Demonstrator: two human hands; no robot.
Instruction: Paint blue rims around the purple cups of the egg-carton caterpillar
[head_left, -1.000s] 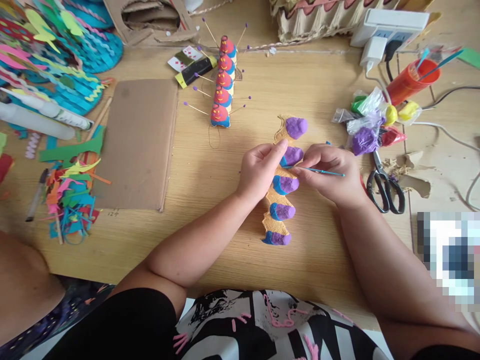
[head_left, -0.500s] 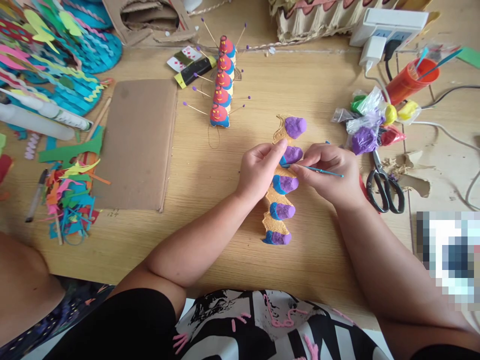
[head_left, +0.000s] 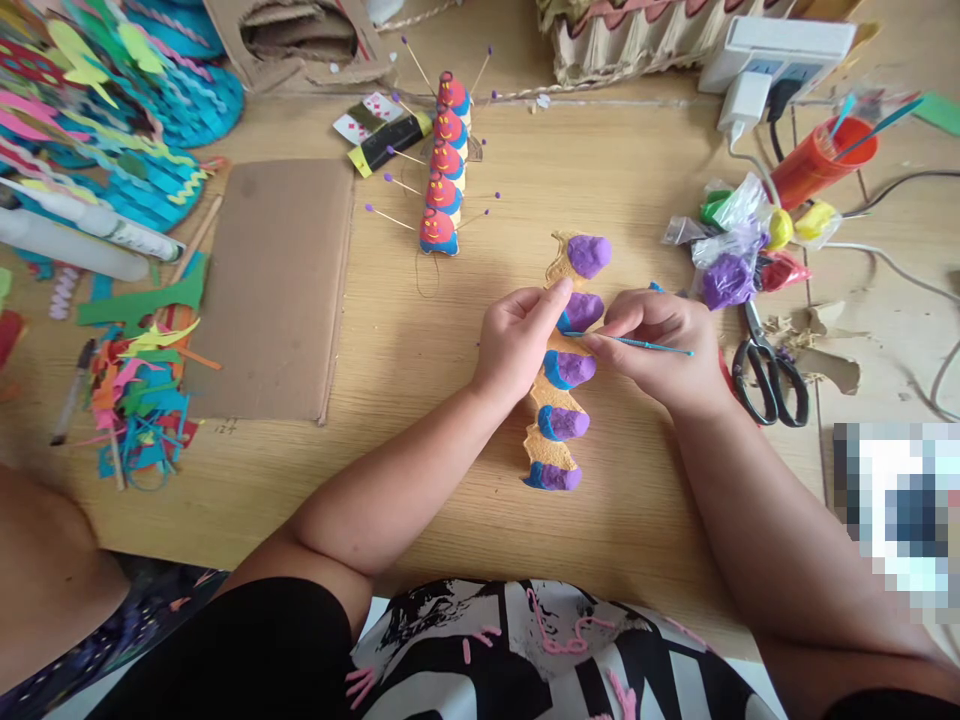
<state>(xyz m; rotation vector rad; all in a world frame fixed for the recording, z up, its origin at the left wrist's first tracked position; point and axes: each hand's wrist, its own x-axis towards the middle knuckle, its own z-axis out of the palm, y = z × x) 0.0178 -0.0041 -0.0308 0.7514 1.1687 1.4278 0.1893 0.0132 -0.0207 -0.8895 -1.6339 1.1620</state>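
Midway across the worktop [head_left: 397,380], I see the bumpy purple-and-blue strip [head_left: 574,370] held by the left hand [head_left: 517,335], while the right hand [head_left: 675,322] pinches a slim blue tool [head_left: 652,346] at the second bump's edge. Farther off lies a red-faced figure [head_left: 448,160].

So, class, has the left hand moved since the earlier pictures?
No. Judged against the flat cardboard, the left hand shows no clear shift in any direction; the whole view slides very slightly, carrying both together.
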